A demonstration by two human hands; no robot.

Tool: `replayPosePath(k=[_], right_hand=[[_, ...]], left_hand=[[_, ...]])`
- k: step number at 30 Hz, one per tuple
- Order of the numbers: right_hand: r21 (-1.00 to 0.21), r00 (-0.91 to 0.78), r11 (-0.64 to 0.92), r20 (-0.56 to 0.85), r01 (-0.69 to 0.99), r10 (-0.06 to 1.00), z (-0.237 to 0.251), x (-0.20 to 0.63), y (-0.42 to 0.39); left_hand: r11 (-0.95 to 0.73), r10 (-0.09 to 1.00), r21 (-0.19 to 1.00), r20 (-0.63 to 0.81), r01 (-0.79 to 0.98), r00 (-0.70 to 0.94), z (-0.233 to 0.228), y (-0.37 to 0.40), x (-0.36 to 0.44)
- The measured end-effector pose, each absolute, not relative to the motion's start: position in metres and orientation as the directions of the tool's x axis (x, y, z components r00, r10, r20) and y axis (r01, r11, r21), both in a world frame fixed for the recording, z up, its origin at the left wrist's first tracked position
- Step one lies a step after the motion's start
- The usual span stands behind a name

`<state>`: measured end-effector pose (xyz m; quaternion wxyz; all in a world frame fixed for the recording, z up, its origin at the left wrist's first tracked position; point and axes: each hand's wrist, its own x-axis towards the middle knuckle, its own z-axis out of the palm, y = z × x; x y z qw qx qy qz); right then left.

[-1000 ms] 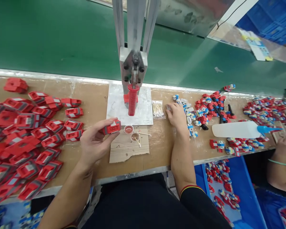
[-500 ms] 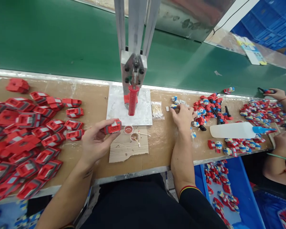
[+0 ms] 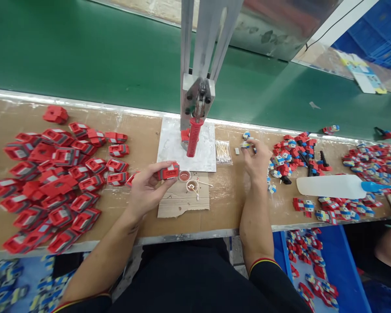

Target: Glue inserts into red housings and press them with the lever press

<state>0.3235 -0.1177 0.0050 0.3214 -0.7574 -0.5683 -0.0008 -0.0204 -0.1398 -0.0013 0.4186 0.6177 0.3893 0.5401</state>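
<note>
- At far left, red parts (image 3: 57, 186) are heaped on the worktop (image 3: 143, 128); grey bands and pale patches are seen on many.
- Between this heap and the white plate (image 3: 169, 141), an open stretch of worktop is seen; the front edge is crossed by both forearms.
- By the left hand (image 3: 146, 187), a red block (image 3: 171, 171) is held: blocky, recessed on the visible face, its left end covered by fingers.
- Left grip: closed; block pinched between thumb below and fingers above, free end directed right, beyond the fingertips.
- Block positioned just left of two small cups (image 3: 192, 186), above the cardboard (image 3: 184, 208), near the plate's front edge.
- Press handle (image 3: 194, 137), red and ribbed, is tilted over the plate.
- A swab packet (image 3: 223, 152) is placed right of the plate; more open worktop lies below it.
- Right grip: fingers of the right hand (image 3: 256, 161) are bent at small pale pieces (image 3: 246, 144); whether one is grasped cannot be told.
- Farther right, a bottle (image 3: 330, 186) is laid among red-and-blue pieces (image 3: 342, 211).
</note>
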Motion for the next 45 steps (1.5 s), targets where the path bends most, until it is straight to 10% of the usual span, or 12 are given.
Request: replayPosePath(k=[6,14,32,45], right_hand=[[-0.742,0.005,0.539,0.589,0.4,0.808,0.021,0.248,-0.16],[-0.829,-0.112,0.556,0.548,0.062,0.829,0.008,0.193,-0.173],[-0.652,-0.051,0.579,0.641,0.49,0.766,0.017,0.18,-0.188],[-0.62,-0.107,0.652,0.684,0.437,0.722,0.029,0.192,-0.183]], left_hand=[[-0.346,0.912,0.93,0.365,-0.126,0.189,0.002,-0.149,-0.009],[-0.557,0.791,0.822,0.569,-0.121,0.224,-0.007,-0.148,-0.014],[-0.786,0.616,0.608,0.751,0.116,0.239,0.004,-0.151,-0.005],[-0.299,0.901,0.944,0.328,-0.141,0.286,0.005,-0.152,-0.008]])
